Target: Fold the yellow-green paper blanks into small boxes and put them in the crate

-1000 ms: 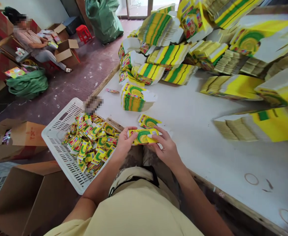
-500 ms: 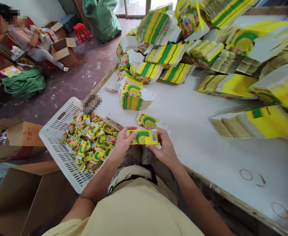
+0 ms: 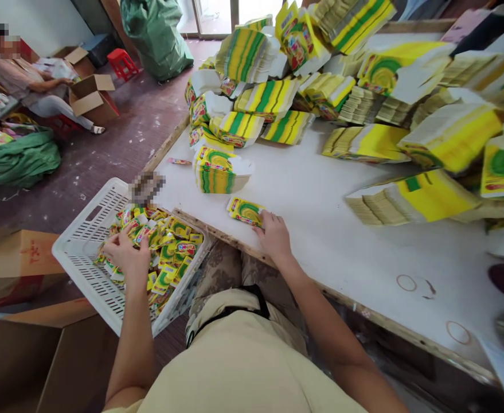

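My left hand is over the white plastic basket, fingers apart, just above a heap of small yellow-green boxes. No box is seen held in it. My right hand is at the near edge of the white table, its fingers closed on the right end of a flat yellow-green carton that lies there. The fingertips are partly hidden by the hand itself. Just beyond that carton stands a bundle of flat cartons.
Many bundled carton stacks cover the far side of the table. Two rubber bands lie at right. Open cardboard boxes stand on the floor at left. A person sits at the far left near a red stool.
My left hand has moved left from the carton in front of me to the basket. The right hand has shifted to the carton lying on the table. The view has turned slightly right.
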### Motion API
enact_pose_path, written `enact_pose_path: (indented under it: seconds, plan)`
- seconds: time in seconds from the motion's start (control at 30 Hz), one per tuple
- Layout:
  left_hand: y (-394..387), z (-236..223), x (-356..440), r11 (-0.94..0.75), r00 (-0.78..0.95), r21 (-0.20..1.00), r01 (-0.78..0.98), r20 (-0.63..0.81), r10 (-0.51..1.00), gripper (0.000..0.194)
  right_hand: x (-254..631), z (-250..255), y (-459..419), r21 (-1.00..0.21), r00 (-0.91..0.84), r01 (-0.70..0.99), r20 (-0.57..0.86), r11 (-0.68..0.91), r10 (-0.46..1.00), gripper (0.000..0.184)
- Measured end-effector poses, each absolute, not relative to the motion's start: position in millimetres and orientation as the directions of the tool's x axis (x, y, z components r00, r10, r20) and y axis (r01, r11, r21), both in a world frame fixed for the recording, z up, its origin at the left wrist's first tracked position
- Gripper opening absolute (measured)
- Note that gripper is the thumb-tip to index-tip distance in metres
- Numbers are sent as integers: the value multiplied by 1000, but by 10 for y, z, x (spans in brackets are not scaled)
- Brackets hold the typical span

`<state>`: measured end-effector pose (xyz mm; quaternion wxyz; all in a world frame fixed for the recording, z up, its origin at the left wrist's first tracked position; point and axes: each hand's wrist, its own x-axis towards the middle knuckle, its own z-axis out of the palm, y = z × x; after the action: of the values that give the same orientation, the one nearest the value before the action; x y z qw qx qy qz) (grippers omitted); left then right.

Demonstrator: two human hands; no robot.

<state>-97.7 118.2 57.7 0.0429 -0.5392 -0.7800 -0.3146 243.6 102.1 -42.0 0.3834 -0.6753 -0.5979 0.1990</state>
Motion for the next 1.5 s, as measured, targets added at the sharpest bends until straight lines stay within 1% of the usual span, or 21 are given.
enact_pose_path:
  seconds: [0.03,0.07,0.13,0.2,0.27,0.33,0.43,0.5,0.57,0.67,0.8,0.9,1.0,1.07,1.13,1.23,1.27,1.33,1.37,1.4,1.5]
  plan:
    - [1178,549,-1019,224,-413,436,872,408,814,44,2443,-451,1063,-742,202,671,182,-1,962,27]
    - [1162,506,-992,191,-401,479,856,384,832,45,2440,-473,1092,-738,200,675,177,-5,964,26]
    - [1107,385,-755,84,-334,676,733,249,909,42,2419,-485,1108,-737,208,676,178,-10,962,27]
    - [1043,251,-349,54,-218,888,457,53,974,45,2398,-454,1074,-791,253,611,166,-25,953,30]
    - [991,160,106,79,-94,983,166,-64,994,56,2372,-375,999,-911,295,413,111,-22,949,37]
    - [963,156,508,113,31,989,-95,-111,993,66,2322,-251,891,-992,251,130,35,3,967,50]
    - [985,302,898,217,129,929,-300,-186,974,60,2179,-19,707,-987,41,-160,-1,6,999,59]
    - [1041,423,1009,230,82,899,-371,-215,973,52,2057,117,603,-970,-48,-242,22,10,999,56]
    - [1105,491,1029,146,-21,895,-422,-170,985,49,1946,202,539,-977,-64,-207,57,43,996,52]
    - [1138,456,959,40,-124,926,-375,-93,988,52,1854,221,528,-996,-29,-31,82,81,996,49]
    - [1021,294,822,128,-70,954,-272,-153,986,69,1923,144,589,-998,40,58,39,37,998,34]
    - [932,218,720,129,-36,969,-211,-139,990,53,2055,103,616,-997,91,76,32,25,995,19]
    - [952,271,569,128,-14,985,-112,-130,991,34,2198,107,614,-989,97,131,88,75,991,16]
    - [1026,396,433,117,105,991,-58,-111,988,43,2300,132,608,-954,143,254,201,160,969,16]
    - [1111,562,304,86,255,996,-37,-73,964,69,2395,170,600,-862,161,442,346,246,924,16]
    - [1167,745,227,-6,431,994,109,-42,901,102,2458,232,574,-673,2,628,503,390,864,21]
    - [1159,761,242,-50,496,977,205,-60,866,104,2450,248,561,-628,-75,635,529,450,845,24]
    - [1110,719,315,-160,593,922,353,-88,800,96,2403,256,530,-596,-141,615,560,516,816,24]
    - [1077,669,360,-207,610,896,393,-86,788,88,2372,244,515,-615,-110,606,563,504,819,23]
    - [1041,611,402,-245,604,873,422,-69,794,80,2341,220,501,-657,-41,594,552,465,833,30]
    - [940,444,494,-306,526,809,501,-4,851,75,2253,95,480,-855,181,441,382,272,906,68]
